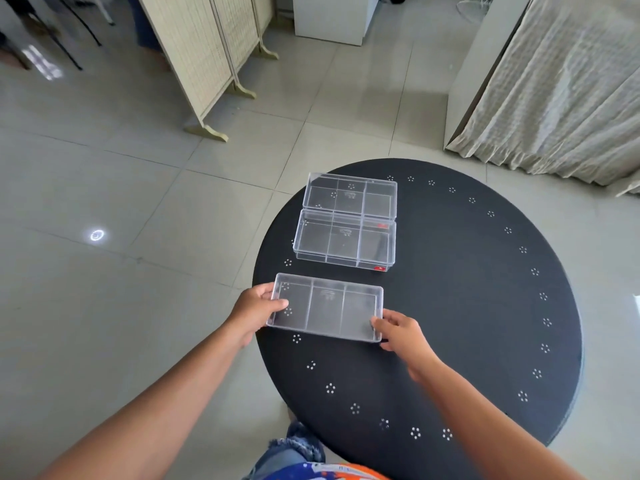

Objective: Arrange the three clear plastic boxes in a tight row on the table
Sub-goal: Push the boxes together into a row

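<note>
Round black table (467,306) | hands: left (254,308), right (401,332) grip near box (325,311) ends

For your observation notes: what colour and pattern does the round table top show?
Black table, ringed with small white dot clusters; head view.

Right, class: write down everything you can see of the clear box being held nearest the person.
The nearest clear box is a shallow rectangular tray of transparent plastic, lidless as far as shows, with two dividers making three compartments. It lies long side across the view, near the black round table edge, whose dotted pattern shows through. The left hand grips its left end, the right hand its near right corner. A gap separates it from the middle box.
</note>
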